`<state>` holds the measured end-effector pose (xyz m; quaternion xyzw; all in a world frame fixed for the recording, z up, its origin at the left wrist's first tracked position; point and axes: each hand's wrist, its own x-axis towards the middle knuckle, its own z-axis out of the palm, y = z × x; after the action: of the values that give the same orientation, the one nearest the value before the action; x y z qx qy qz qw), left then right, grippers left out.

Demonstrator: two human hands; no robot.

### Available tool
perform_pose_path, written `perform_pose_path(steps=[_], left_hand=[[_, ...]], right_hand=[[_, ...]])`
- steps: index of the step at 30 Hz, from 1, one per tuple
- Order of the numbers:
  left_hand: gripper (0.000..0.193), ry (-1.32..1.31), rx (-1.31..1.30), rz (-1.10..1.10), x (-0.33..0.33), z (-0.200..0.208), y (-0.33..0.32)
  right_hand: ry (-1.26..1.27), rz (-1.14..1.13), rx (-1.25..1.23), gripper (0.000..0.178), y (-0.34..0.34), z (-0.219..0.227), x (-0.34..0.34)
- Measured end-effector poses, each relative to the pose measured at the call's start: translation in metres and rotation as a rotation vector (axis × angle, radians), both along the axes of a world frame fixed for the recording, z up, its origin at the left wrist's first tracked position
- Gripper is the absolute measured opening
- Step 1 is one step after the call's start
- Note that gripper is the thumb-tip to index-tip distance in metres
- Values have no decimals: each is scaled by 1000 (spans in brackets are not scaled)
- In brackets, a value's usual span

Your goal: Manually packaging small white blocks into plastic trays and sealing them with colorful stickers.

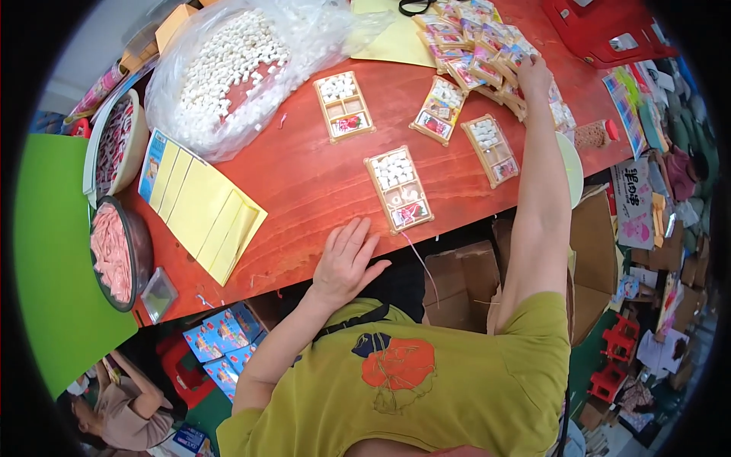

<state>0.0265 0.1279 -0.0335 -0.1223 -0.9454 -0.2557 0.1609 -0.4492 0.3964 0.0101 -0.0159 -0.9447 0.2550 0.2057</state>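
Observation:
My left hand [348, 259] rests palm down at the table's front edge, fingers stretched out, holding nothing. Just beyond it lies a small tan compartment tray [399, 189] with white pellets, pale rings and a red packet. At the far right, my right hand [535, 76] reaches to a heap of filled trays [468, 46]; its fingers are curled in, and what they grip is hidden. Between the hands are three more trays: one with an unfilled middle [343, 107], a tilted one [439, 109] near the heap, and another [491, 150] beside my right forearm.
A clear plastic bag [171, 114] of white pellets lies spread at the back left. Folded yellow card [205, 206], a bowl of pink strips [114, 251] and a tub of small packets [122, 145] are at the left. A red basket [609, 30] stands back right; cartons [464, 282] sit below.

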Motion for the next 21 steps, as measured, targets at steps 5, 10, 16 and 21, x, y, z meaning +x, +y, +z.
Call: perform_pose_path(steps=[5, 10, 16, 21], left_hand=[[50, 0, 22, 9, -2, 1, 1], [39, 91, 203, 127, -22, 14, 9], [49, 67, 33, 14, -90, 19, 46], [59, 18, -181, 4, -91, -5, 41]], right_hand=[[198, -7, 339, 49, 7, 5, 55], [-19, 464, 128, 44, -10, -4, 181], [7, 258, 441, 51, -5, -48, 243], [-26, 167, 459, 52, -23, -56, 292]])
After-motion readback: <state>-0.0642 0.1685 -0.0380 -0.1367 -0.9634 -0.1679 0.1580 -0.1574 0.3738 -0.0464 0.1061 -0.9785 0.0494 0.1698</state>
